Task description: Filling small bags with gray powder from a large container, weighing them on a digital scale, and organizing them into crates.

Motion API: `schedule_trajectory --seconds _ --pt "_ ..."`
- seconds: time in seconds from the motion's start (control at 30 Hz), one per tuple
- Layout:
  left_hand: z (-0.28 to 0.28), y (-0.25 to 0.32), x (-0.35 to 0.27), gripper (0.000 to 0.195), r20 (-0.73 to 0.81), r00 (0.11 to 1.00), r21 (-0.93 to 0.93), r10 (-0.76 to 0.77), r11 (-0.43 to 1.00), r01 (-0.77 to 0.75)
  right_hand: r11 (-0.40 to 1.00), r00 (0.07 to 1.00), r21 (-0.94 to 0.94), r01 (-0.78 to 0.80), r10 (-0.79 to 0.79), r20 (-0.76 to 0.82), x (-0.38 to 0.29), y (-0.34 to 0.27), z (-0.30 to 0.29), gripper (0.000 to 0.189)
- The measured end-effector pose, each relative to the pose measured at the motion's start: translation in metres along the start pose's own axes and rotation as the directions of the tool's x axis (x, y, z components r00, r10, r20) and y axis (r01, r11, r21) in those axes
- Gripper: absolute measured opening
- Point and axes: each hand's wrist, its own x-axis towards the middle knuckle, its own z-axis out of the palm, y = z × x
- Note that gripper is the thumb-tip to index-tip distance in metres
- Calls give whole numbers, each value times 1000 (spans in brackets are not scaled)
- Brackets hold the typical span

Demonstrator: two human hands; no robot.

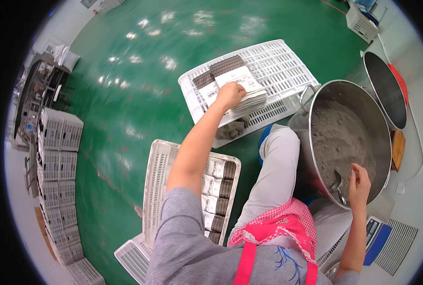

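Observation:
My left hand [231,95] rests at the near edge of a stack of white-and-brown patterned paper bags [238,78], fingers bent on the top bag. Whether it pinches one bag cannot be told. The stack, beside another one, lies on an upturned white plastic crate [282,67]. My right hand [360,180] is over the near rim of a large steel pot [386,142], its fingers slightly apart and holding nothing visible. Grey-brown powder [339,131] partly fills the pot. A metal scoop [336,185] leans in the powder beside my right hand.
Filled bags [217,187] stand in a row in a white crate [156,178] at my left. A second steel pot [384,89] is beyond the first. A blue-edged digital scale [378,240] sits at the lower right. Stacked white crates [60,164] line the far left.

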Motion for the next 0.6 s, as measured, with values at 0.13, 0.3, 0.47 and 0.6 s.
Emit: schedule_trajectory --seconds 0.13,0.3,0.47,0.6 --pt "-13 10 0 20 -212 977 56 30 998 -18 1000 1000 -10 9 -9 6 3 -4 -3 20" --pt "-56 146 -38 17 -383 921 -563 -73 808 -170 859 994 502 -96 53 99 13 -34 -1 26" --pt "4 268 -104 10 -136 960 -863 245 446 -236 480 990 875 -67 -76 117 39 -90 14 50" --pt "38 332 -125 7 -26 947 -904 319 397 -158 510 998 859 38 26 -60 36 -67 3 33"
